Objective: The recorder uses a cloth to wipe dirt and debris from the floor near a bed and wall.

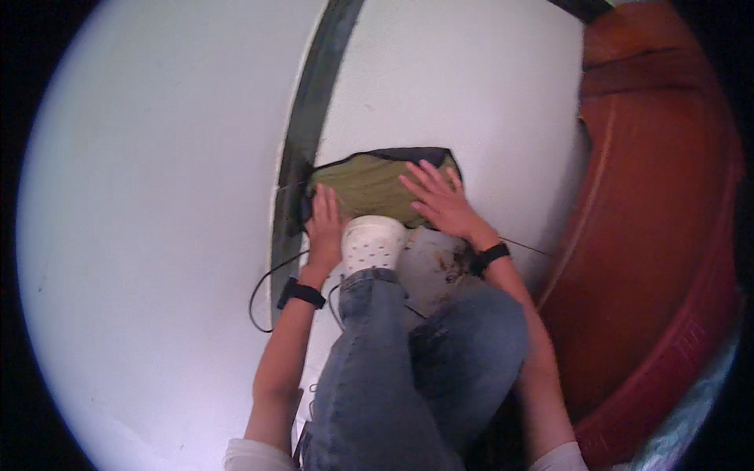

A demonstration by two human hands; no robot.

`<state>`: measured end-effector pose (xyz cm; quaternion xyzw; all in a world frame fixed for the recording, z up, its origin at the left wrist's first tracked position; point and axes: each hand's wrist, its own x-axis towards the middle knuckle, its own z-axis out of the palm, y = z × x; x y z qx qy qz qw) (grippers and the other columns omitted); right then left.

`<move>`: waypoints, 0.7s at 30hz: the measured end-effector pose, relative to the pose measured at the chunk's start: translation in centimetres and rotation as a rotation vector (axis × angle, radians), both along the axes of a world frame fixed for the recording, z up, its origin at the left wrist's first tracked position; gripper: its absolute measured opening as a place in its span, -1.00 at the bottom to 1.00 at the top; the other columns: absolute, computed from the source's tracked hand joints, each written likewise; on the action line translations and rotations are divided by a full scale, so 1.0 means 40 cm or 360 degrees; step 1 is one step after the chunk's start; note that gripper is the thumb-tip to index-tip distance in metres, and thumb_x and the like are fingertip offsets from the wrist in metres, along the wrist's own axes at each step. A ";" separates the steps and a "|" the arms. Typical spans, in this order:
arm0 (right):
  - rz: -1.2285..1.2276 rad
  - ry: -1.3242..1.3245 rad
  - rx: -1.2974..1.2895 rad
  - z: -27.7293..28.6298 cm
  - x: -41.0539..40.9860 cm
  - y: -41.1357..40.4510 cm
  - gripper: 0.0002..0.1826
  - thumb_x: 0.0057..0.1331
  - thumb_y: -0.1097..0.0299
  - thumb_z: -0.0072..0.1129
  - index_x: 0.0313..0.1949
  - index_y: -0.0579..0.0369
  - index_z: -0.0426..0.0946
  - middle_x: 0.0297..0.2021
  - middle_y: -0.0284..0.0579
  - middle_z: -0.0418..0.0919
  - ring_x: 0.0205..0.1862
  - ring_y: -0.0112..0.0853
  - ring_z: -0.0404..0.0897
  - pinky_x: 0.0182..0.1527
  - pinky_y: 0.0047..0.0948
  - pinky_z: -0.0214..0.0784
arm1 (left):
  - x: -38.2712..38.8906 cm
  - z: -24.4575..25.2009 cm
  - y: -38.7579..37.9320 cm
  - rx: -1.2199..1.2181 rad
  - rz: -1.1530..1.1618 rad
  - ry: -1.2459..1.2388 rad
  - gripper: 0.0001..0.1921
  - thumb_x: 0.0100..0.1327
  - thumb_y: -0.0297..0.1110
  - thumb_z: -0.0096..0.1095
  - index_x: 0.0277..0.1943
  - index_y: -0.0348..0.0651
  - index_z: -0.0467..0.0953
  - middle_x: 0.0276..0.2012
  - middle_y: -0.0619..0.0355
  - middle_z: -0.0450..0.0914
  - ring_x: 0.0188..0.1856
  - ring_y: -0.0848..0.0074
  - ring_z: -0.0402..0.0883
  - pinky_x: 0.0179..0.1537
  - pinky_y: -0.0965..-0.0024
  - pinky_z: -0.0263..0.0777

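A folded olive-green cloth piece (368, 185) with dark edging, perhaps a bag, lies on the floor in front of me. My left hand (325, 226) rests flat at its left end, fingers extended. On the right part of the cloth lies my right hand (439, 197), palm down with fingers spread. Neither hand grips anything that I can see. Between my hands, a white perforated clog (372, 244) on my foot meets the near edge of the cloth. Whether the toe presses on the fabric cannot be told. The undersides of both hands are hidden.
Pale floor (159, 194) spreads around, crossed by a dark grey band (315, 94) left of the cloth. A thin black cord (253, 294) loops near my left wrist. Along the right stands a large reddish-brown piece of furniture (654, 235). My bent knee (477, 335) is close to my right forearm.
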<state>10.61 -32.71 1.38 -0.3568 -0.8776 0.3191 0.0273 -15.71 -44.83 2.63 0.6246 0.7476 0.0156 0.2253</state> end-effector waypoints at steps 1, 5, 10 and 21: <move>0.0017 0.0100 -0.0127 0.010 -0.006 0.006 -0.42 0.47 0.07 -0.16 0.45 -0.36 0.05 0.50 -0.46 -0.12 0.53 -0.42 -0.18 0.46 0.08 -0.43 | 0.004 0.001 0.016 0.0014 0.0005 -0.0009 -0.21 0.33 -0.36 0.06 0.49 -0.28 -0.22 0.51 -0.16 -0.31 0.52 0.03 -0.16 0.35 -0.09 -0.01; -0.0092 0.0024 -0.0041 0.000 0.028 0.000 -0.41 0.46 0.08 -0.13 0.45 -0.31 0.06 0.50 -0.40 -0.10 0.52 -0.37 -0.15 0.46 0.04 -0.39 | 0.021 -0.024 0.114 -0.0020 -0.0078 -0.0038 -0.20 0.33 -0.37 0.08 0.48 -0.29 -0.24 0.51 -0.16 -0.33 0.51 0.00 -0.17 0.33 -0.08 0.01; -0.0383 0.0000 0.0226 0.000 -0.058 -0.038 -0.38 0.43 0.13 -0.08 0.45 -0.24 0.06 0.49 -0.34 -0.08 0.51 -0.37 -0.12 0.46 0.03 -0.35 | -0.012 -0.104 0.231 0.0315 -0.0263 -0.0084 -0.17 0.28 -0.47 0.12 0.48 -0.30 -0.23 0.51 -0.13 -0.36 0.52 -0.01 -0.22 0.38 -0.09 -0.07; -0.0665 0.0022 0.0175 -0.007 -0.053 -0.106 -0.36 0.42 0.18 -0.08 0.45 -0.08 0.04 0.50 -0.20 -0.14 0.52 -0.27 -0.16 0.45 0.05 -0.28 | 0.065 -0.083 0.403 0.0141 -0.0629 -0.0161 -0.16 0.24 -0.55 0.11 0.50 -0.14 -0.19 0.52 -0.06 -0.36 0.53 0.02 -0.29 0.41 -0.18 -0.13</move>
